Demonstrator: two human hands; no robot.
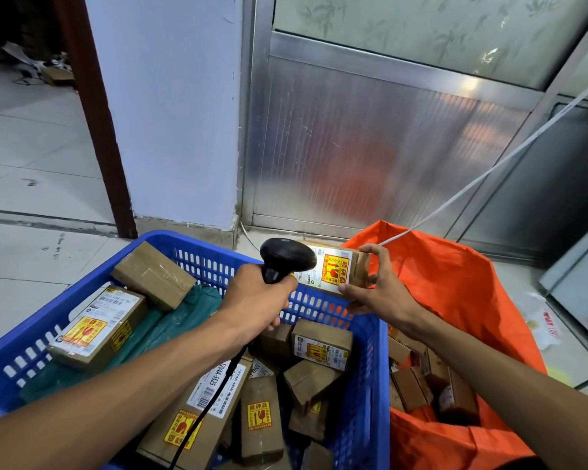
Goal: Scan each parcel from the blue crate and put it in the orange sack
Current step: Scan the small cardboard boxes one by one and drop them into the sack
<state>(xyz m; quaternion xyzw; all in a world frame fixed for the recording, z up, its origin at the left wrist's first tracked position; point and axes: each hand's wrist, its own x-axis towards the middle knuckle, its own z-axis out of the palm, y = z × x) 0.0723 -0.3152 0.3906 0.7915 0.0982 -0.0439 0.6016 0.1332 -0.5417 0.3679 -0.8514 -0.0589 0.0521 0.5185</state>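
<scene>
Blue crate (197, 254), hard plastic with slotted lattice walls, fills the 7–8 o'clock part of the view. Inside: brown cardboard parcels, taped, boxy, most with yellow-red fragile stickers; about nine visible, exact count unclear as they overlap. One plain taped box (153, 274) leans on the rim at 10 o'clock, one labelled box (97, 329) lies at 9 o'clock of the crate on a crumpled dark green plastic bag (170, 320).

Left hand (255, 301) clenched around the grip of a black handheld scanner (287, 257), smooth rounded head, one black cable (211, 401) trailing down toward 6 o'clock. Scanner head points at 3 o'clock, just beside the held parcel (333, 269).

That parcel, small cardboard block with white label and fragile sticker, brightly lit, sits above the crate's far right corner, centre of view. Right hand (381, 290) grasps it, thumb under the near edge, fingers on the right end.

Orange sack (455, 283), woven glossy fabric, wrinkled, open mouth, at 3–5 o'clock touching the crate. Several cardboard parcels (418, 381) inside, roughly six.

White cord (489, 171) slants toward 2 o'clock across a ribbed metal door panel (370, 137).
</scene>
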